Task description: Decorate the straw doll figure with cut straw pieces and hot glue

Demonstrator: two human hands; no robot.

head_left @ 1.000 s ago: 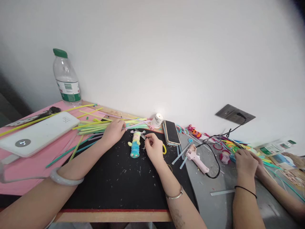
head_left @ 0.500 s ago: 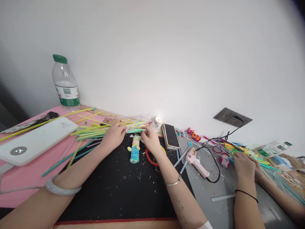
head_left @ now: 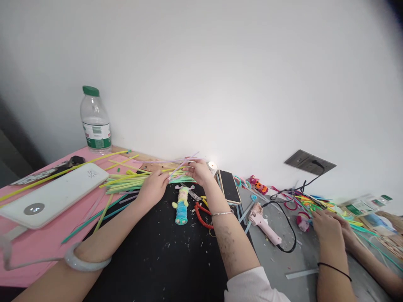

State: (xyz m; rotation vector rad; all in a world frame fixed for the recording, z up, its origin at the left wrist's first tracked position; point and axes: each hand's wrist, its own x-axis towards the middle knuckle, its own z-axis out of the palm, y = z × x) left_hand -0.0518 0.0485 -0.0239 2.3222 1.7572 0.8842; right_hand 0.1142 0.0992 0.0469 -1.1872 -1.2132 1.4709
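My left hand (head_left: 154, 188) pinches a light purple pipe cleaner (head_left: 179, 166) between thumb and fingers, its free end slanting up to the right. My right hand (head_left: 200, 171) is raised beside that pipe cleaner, its fingers loosely bent and apart; whether they touch it is unclear. Below and between the hands, a fuzzy blue and yellow pipe-cleaner figure (head_left: 181, 207) lies on the black mat (head_left: 151, 260). Red-handled scissors (head_left: 201, 218) lie right of the figure, partly hidden by my right forearm. A bundle of green and yellow pipe cleaners (head_left: 126, 184) lies beyond my left hand.
A white power bank (head_left: 56, 195) and a bottle (head_left: 96, 121) stand at left on pink sheeting. To the right are a white roll (head_left: 213, 167), a phone (head_left: 229, 186) and a corded pink glue gun (head_left: 264, 228). A co-worker's hands (head_left: 330, 226) work at far right.
The view has shifted slightly. My right hand has lifted and its fingers have spread. The purple pipe cleaner now rises from my left fingertips, and the scissors show more.
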